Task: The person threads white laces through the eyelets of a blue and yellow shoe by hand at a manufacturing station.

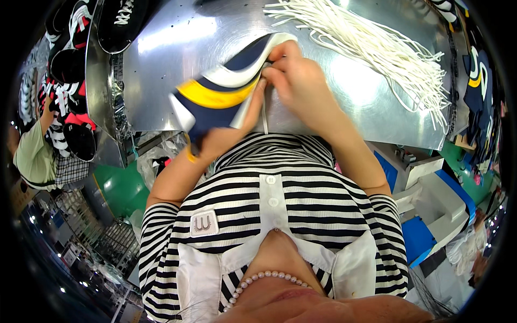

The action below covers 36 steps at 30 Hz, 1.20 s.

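A navy, white and yellow shoe upper (pixel 223 86) lies tilted over the near edge of the shiny metal table (pixel 172 59). My left hand (pixel 229 134) grips it from below, thumb up along its side. My right hand (pixel 299 81) pinches at its top edge, where a white shoelace (pixel 265 116) hangs down. Both hands are close together above my striped shirt.
A bundle of white laces (pixel 371 46) spreads across the table's far right. Black shoes (pixel 116 21) sit at the far left, with more on a rack (pixel 67 97). Another person in a green top (pixel 32 156) stands at left. Blue and white boxes (pixel 431 199) are at right.
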Each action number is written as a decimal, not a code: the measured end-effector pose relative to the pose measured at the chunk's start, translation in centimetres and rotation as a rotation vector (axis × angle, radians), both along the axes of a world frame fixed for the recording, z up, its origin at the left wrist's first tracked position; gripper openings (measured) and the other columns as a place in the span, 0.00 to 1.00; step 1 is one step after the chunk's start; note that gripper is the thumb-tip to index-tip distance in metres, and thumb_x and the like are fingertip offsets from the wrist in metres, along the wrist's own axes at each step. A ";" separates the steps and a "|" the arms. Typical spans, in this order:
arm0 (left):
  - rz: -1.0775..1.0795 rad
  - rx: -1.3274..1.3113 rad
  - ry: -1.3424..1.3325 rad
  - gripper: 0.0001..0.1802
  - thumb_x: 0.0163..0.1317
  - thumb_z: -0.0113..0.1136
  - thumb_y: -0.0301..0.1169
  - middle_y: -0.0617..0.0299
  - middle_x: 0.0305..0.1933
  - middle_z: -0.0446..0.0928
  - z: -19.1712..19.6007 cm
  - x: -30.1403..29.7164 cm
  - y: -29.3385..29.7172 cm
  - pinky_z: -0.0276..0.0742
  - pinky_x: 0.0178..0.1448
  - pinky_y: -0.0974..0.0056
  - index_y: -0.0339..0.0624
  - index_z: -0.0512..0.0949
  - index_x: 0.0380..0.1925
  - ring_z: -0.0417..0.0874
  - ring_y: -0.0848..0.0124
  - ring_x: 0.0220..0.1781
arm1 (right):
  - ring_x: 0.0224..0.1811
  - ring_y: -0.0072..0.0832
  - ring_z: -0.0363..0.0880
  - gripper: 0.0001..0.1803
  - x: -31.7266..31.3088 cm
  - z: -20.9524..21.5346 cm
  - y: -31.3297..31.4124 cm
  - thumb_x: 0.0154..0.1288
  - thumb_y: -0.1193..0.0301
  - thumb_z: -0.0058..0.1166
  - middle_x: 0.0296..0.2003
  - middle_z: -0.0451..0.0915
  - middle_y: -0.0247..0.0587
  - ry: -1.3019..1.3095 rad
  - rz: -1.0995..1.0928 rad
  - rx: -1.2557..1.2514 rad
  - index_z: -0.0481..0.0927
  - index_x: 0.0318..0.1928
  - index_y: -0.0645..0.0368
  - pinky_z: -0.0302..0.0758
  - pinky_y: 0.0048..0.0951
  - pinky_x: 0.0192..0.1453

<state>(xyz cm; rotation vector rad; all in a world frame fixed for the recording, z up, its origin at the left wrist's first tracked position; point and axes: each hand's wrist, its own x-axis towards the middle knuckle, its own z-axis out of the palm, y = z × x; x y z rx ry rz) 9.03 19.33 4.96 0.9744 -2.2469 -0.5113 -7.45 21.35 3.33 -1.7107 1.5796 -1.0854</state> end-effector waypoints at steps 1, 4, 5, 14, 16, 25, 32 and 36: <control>0.052 -0.093 -0.086 0.17 0.62 0.62 0.26 0.53 0.49 0.83 -0.3 -0.2 0.1 0.76 0.55 0.62 0.35 0.80 0.51 0.85 0.60 0.50 | 0.28 0.45 0.83 0.11 0.4 -0.1 -0.3 0.63 0.73 0.55 0.23 0.81 0.47 0.044 0.009 0.026 0.69 0.43 0.63 0.78 0.40 0.33; 0.063 0.175 0.124 0.16 0.65 0.61 0.28 0.53 0.52 0.82 -2.5 0.8 -0.4 0.76 0.56 0.63 0.35 0.80 0.52 0.83 0.62 0.53 | 0.29 0.44 0.83 0.11 0.9 0.6 -1.0 0.63 0.72 0.55 0.27 0.82 0.47 0.198 0.053 0.105 0.70 0.43 0.62 0.78 0.41 0.32; 0.154 0.571 0.343 0.15 0.68 0.60 0.29 0.57 0.50 0.83 -3.6 1.3 0.0 0.77 0.56 0.64 0.34 0.80 0.51 0.83 0.67 0.52 | 0.30 0.44 0.83 0.11 0.9 0.9 -0.9 0.63 0.71 0.55 0.28 0.82 0.47 0.218 0.059 0.068 0.71 0.43 0.62 0.78 0.41 0.32; 0.092 1.095 0.685 0.16 0.70 0.57 0.32 0.56 0.46 0.84 -1.6 3.9 -3.1 0.77 0.57 0.67 0.30 0.81 0.48 0.84 0.70 0.48 | 0.41 0.19 0.80 0.21 -5.0 0.8 -0.4 0.63 0.71 0.64 0.42 0.84 0.35 -0.451 -0.173 0.048 0.77 0.56 0.59 0.75 0.21 0.46; 0.049 1.007 0.581 0.14 0.68 0.59 0.30 0.55 0.45 0.84 -2.6 4.3 -2.8 0.79 0.55 0.68 0.31 0.81 0.48 0.85 0.70 0.45 | 0.45 0.19 0.78 0.21 -4.5 0.9 -1.0 0.62 0.71 0.65 0.44 0.83 0.35 -0.579 -0.100 0.197 0.77 0.55 0.60 0.73 0.21 0.52; 0.249 0.378 0.144 0.13 0.67 0.60 0.34 0.59 0.43 0.85 -5.5 6.2 -5.6 0.77 0.54 0.65 0.34 0.81 0.44 0.85 0.69 0.47 | 0.35 0.16 0.78 0.20 -0.1 0.4 -1.4 0.58 0.69 0.70 0.38 0.82 0.35 -0.687 -0.156 0.115 0.78 0.48 0.62 0.73 0.17 0.38; 0.012 0.320 -0.269 0.19 0.64 0.63 0.39 0.50 0.43 0.84 -0.2 4.5 -3.2 0.79 0.47 0.60 0.37 0.79 0.48 0.86 0.56 0.42 | 0.23 0.09 0.61 0.14 -2.6 -1.6 -3.8 0.65 0.68 0.63 0.25 0.71 0.21 -0.799 -0.279 0.109 0.77 0.47 0.57 0.55 0.14 0.26; 0.109 0.118 -0.122 0.12 0.62 0.66 0.34 0.52 0.34 0.83 -0.5 4.4 -3.9 0.76 0.34 0.60 0.38 0.82 0.40 0.83 0.54 0.31 | 0.27 0.12 0.71 0.11 -1.3 -1.9 -1.4 0.64 0.66 0.64 0.27 0.77 0.26 -0.710 -0.157 0.212 0.81 0.40 0.60 0.67 0.16 0.30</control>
